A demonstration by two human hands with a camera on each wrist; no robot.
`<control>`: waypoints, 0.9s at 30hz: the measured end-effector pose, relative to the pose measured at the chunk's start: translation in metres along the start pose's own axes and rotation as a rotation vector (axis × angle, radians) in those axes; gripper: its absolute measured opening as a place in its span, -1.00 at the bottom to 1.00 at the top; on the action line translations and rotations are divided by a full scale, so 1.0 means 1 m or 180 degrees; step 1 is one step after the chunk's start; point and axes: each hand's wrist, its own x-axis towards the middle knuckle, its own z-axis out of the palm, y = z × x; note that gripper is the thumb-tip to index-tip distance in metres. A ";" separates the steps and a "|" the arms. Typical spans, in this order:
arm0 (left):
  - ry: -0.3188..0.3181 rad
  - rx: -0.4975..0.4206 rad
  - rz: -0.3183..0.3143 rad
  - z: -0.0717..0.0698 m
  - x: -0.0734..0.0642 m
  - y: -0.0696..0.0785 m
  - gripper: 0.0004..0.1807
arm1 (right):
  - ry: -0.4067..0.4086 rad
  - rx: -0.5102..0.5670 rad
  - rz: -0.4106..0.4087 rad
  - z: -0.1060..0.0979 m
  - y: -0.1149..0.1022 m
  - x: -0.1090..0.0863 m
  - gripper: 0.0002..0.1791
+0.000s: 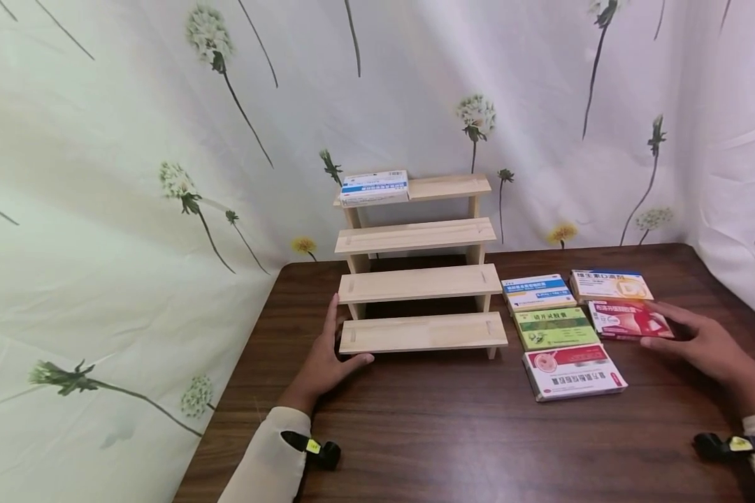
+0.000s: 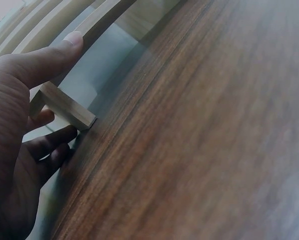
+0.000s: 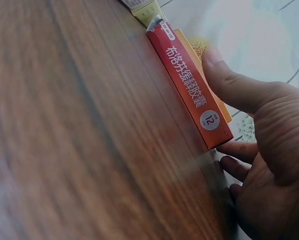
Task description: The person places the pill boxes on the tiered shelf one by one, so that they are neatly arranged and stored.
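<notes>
A small stepped rack of pale wood [image 1: 423, 333] stands on the table. My left hand [image 1: 327, 360] is at the left end of its lowest step, index finger stretched up along the side. In the left wrist view the thumb [image 2: 64, 52] lies at a step's front edge, with the other fingers beside the rack's leg [image 2: 69, 107]. My right hand [image 1: 707, 342] is spread at the right end of a red medicine box [image 1: 626, 319]. In the right wrist view the thumb [image 3: 234, 82] is above that box and fingertips are right at its near lower corner.
A white and blue box [image 1: 374, 188] lies on the rack's top step, at the left. Around the red box lie a vitamin D box [image 1: 610, 285], a blue and white box [image 1: 537, 292], a green box [image 1: 555, 328] and a red and white box [image 1: 575, 372]. Flowered cloth [image 1: 415, 91] hangs behind.
</notes>
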 end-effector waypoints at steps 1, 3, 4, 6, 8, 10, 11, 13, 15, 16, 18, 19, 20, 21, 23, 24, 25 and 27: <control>0.0001 0.0003 -0.0007 0.000 0.000 0.000 0.49 | 0.0010 -0.0012 -0.0021 0.001 0.001 0.000 0.05; 0.0010 0.0009 -0.0021 0.001 0.000 -0.001 0.49 | 0.0035 -0.0008 -0.0062 0.002 0.002 0.000 0.05; 0.0016 0.0007 -0.0027 0.001 0.000 -0.001 0.49 | 0.0043 -0.0005 -0.0078 0.002 0.002 0.000 0.05; 0.0022 -0.0004 -0.0031 0.001 0.000 -0.001 0.49 | 0.0064 -0.0015 -0.0107 0.003 0.003 0.001 0.04; 0.0021 -0.0010 -0.0023 0.001 0.000 -0.001 0.48 | 0.0077 -0.0030 -0.0123 0.003 0.003 0.001 0.04; 0.0022 -0.0022 -0.0013 0.001 0.000 -0.001 0.48 | 0.0089 -0.0048 -0.0138 0.004 0.003 0.001 0.04; 0.0021 -0.0020 -0.0007 0.001 0.000 -0.001 0.48 | 0.0102 -0.0052 -0.0156 0.004 0.003 0.001 0.03; 0.0021 -0.0011 0.0005 0.001 0.000 -0.001 0.48 | 0.0125 -0.0056 -0.0184 0.005 0.003 0.001 0.02; 0.0021 -0.0009 0.0015 0.001 0.000 -0.001 0.48 | 0.0141 -0.0059 -0.0202 0.006 0.004 0.001 0.01; 0.0012 -0.0017 0.0009 0.001 0.000 0.000 0.49 | 0.0143 -0.0068 -0.0209 0.006 0.004 0.001 0.01; -0.0002 -0.0037 -0.0009 0.001 -0.001 0.001 0.49 | 0.0147 -0.0088 -0.0226 0.006 0.005 0.001 0.00; -0.0007 -0.0051 -0.0026 0.001 -0.001 0.002 0.49 | 0.0144 -0.0089 -0.0237 0.006 0.006 0.001 0.00; -0.0012 -0.0057 -0.0040 0.001 -0.001 0.003 0.49 | 0.0144 -0.0092 -0.0250 0.006 0.006 0.002 -0.01; -0.0017 -0.0062 -0.0054 0.001 -0.001 0.003 0.49 | 0.0144 -0.0092 -0.0257 0.007 0.006 0.002 -0.02; -0.0022 -0.0053 -0.0071 0.001 -0.001 0.004 0.49 | 0.0149 -0.0091 -0.0252 0.007 0.006 0.002 -0.04; -0.0024 -0.0043 -0.0072 0.001 -0.001 0.004 0.49 | 0.0152 -0.0090 -0.0239 0.007 0.006 0.003 -0.05; -0.0026 -0.0036 -0.0072 0.001 -0.001 0.004 0.49 | 0.0149 -0.0099 -0.0219 0.007 0.006 0.003 -0.07; -0.0025 -0.0020 -0.0068 0.001 -0.001 0.004 0.50 | 0.0140 -0.0131 -0.0162 0.006 0.006 0.003 -0.09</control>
